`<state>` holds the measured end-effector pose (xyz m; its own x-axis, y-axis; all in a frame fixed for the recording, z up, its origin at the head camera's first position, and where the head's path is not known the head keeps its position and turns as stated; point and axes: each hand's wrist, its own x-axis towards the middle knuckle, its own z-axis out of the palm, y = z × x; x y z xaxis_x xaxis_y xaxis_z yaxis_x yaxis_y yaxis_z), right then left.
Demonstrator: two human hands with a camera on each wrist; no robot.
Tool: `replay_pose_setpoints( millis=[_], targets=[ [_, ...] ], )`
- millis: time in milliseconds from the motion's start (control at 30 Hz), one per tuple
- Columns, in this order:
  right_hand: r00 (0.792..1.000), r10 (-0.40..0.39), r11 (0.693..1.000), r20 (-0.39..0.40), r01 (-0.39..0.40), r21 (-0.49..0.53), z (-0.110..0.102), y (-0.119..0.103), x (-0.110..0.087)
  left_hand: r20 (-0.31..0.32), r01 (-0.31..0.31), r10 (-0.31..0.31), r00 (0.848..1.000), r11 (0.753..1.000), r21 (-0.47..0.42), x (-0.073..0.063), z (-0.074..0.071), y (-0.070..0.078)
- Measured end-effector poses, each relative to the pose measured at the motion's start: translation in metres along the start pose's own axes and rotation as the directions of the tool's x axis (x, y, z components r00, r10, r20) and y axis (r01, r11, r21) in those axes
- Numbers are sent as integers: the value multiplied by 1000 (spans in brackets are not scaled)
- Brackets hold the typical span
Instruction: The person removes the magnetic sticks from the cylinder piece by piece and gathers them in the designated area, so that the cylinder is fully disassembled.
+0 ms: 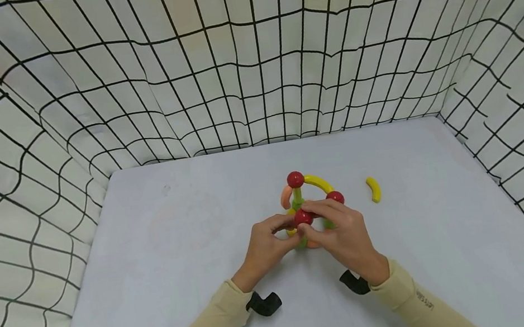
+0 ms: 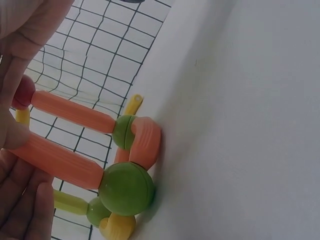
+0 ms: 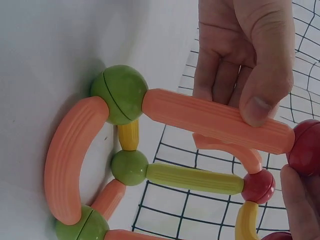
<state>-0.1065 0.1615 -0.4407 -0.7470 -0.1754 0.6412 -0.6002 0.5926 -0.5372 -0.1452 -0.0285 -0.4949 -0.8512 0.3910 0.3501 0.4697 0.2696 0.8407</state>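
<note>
A toy frame of ball joints and ribbed rods stands on the white table (image 1: pixel 170 228), its lower green balls (image 3: pixel 120 95) joined by curved rods (image 3: pixel 65 160). Orange and green rods rise from it to red balls. My left hand (image 1: pixel 270 238) pinches the near orange straight rod (image 3: pixel 215 120), thumb against its ribbed side. At that rod's top, my right hand (image 1: pixel 346 233) holds a red ball (image 1: pixel 303 218) between thumb and fingers. Behind, a yellow curved rod (image 1: pixel 318 182) links two other red balls (image 1: pixel 295 179). My hands hide part of the frame in the head view.
A loose yellow curved rod (image 1: pixel 374 189) lies on the table to the right of the frame. Black grid netting (image 1: pixel 249 80) over pale walls surrounds the table at the back and sides. Black curved pieces (image 1: pixel 265 302) sit beneath both wrists.
</note>
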Motion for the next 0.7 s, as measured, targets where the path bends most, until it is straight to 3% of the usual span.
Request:
replay_pose_setpoints(
  millis=[233, 467, 700],
  targets=[
    [1000, -6, 1000, -29, 6, -9, 2, -1, 1, -6, 22, -22, 1000, 1000, 5, 1, 0, 3],
    [985, -12, 999, -170, 19, 42, -13, -10, 21, -10, 20, -21, 1000, 998, -55, 2, 3, 4],
    [986, 44, 989, -161, -19, 150, -25, -8, 34, -12, 63, -65, 998, 995, -81, 0, 0, 3]
  ],
)
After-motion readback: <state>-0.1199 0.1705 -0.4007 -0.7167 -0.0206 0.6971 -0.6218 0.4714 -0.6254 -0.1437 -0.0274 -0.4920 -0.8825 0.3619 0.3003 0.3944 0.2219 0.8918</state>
